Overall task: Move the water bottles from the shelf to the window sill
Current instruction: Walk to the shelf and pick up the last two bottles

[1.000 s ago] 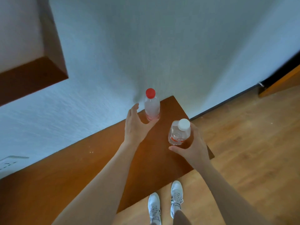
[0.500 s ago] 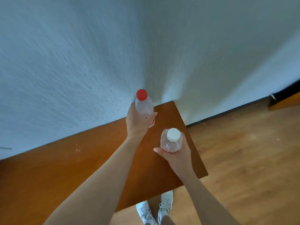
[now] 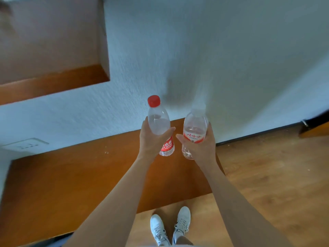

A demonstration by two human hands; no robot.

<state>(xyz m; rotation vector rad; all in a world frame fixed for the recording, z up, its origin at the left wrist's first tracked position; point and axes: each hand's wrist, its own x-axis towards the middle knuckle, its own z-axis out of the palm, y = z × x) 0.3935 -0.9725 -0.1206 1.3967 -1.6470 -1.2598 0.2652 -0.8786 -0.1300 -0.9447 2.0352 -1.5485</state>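
My left hand (image 3: 151, 139) grips a clear water bottle with a red cap and red label (image 3: 159, 120), held upright above the brown wooden shelf (image 3: 71, 175). My right hand (image 3: 201, 145) grips a second clear bottle with a white cap and a red-and-white label (image 3: 195, 129), also lifted off the shelf. The two bottles are side by side, a little apart, in front of the white wall. A recess with a wooden ledge (image 3: 53, 81) opens in the wall at the upper left.
A white wall socket (image 3: 26, 144) sits at the left just above the shelf. Wooden floor (image 3: 276, 175) stretches to the right, with a dark skirting along the wall. My white shoes (image 3: 169, 227) stand at the shelf's front edge.
Both hands have closed round their bottles and lifted them off the shelf. The view has tilted up, so the recess at the upper left is back in sight.
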